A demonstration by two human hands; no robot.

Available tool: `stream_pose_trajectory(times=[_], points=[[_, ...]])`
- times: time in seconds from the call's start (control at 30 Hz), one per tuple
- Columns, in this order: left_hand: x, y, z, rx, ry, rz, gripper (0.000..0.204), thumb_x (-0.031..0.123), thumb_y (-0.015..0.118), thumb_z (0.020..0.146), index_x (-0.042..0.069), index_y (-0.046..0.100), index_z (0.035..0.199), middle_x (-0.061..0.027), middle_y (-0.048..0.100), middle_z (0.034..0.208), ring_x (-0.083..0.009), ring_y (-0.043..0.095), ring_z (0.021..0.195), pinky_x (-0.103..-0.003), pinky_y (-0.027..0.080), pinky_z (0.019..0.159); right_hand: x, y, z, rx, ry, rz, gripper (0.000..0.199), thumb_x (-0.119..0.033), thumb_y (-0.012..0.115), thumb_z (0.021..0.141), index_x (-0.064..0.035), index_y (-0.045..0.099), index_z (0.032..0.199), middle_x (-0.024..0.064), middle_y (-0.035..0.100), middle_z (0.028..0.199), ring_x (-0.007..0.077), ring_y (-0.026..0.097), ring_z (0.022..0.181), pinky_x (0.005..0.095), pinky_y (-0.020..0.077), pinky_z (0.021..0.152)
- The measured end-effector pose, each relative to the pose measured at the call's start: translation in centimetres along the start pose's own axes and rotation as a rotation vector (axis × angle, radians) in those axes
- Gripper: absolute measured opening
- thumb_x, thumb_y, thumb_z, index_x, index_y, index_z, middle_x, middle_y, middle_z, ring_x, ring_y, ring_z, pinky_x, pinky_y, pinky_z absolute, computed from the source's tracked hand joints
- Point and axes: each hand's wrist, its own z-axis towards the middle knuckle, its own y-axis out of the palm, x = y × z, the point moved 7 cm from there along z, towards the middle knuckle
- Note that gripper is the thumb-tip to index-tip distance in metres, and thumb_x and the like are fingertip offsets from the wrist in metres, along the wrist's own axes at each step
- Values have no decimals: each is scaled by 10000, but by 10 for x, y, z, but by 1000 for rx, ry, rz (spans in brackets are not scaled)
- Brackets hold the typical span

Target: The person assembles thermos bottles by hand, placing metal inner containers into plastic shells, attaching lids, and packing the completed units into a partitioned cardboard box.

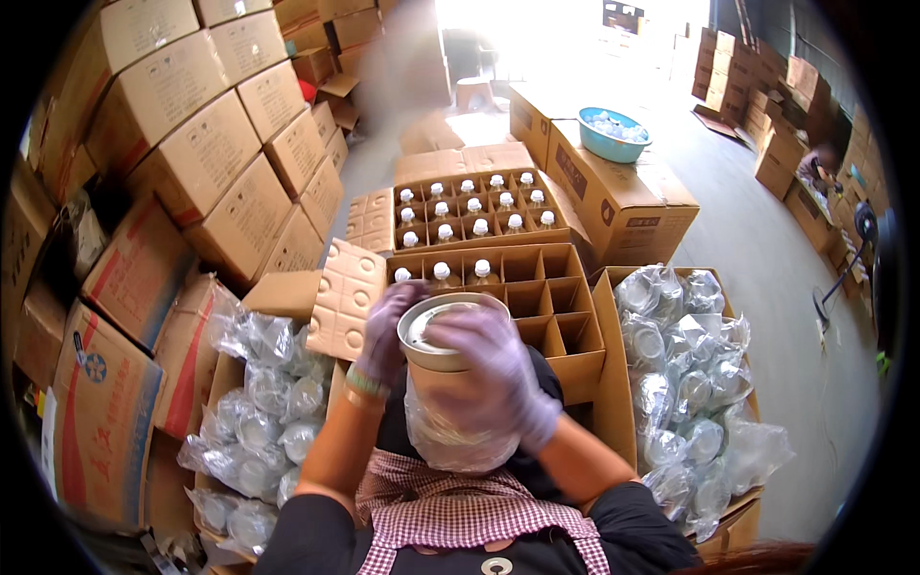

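In front of my chest is a round, tub-like container [439,362] with a pale top, a grey rim and a tan side. Clear plastic [450,436] hangs around its lower part. My left hand [391,331], in a thin translucent glove, is closed against the container's left side near the rim. My gloved right hand [494,369] lies across the top and right side; motion smears its fingers, so their grip is unclear. Just beyond, a divided carton [541,297] holds a few white-capped bottles [482,272] in its far row; several other cells have no bottle.
Behind stands a second carton of white-capped bottles [474,205]. Open boxes of plastic-wrapped clear containers flank me, left [259,417] and right [685,383]. A blue basin [614,142] rests on a closed carton [623,192]. Stacked cartons [192,144] rise at left. Another person [817,168] is far right.
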Motion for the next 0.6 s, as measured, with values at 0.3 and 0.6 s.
stream_pose_trajectory(times=[0.3, 0.6], points=[[12, 42, -18, -216, 18, -131, 290, 313, 622, 1016, 40, 638, 920, -117, 672, 1089, -240, 620, 1154, -417, 463, 1083, 2, 15, -7, 71, 50, -251, 289, -235, 875, 712, -86, 687, 873, 68, 601, 843, 298, 637, 850, 443, 520, 844], [64, 91, -77, -121, 584, 798, 178, 185, 665, 937, 76, 570, 832, -116, 710, 1066, -332, 576, 1224, -484, 356, 1153, 135, -14, -18, -209, 305, 539, 489, -403, 965, 616, -69, 678, 827, 76, 629, 908, 269, 636, 1014, 453, 398, 1117]])
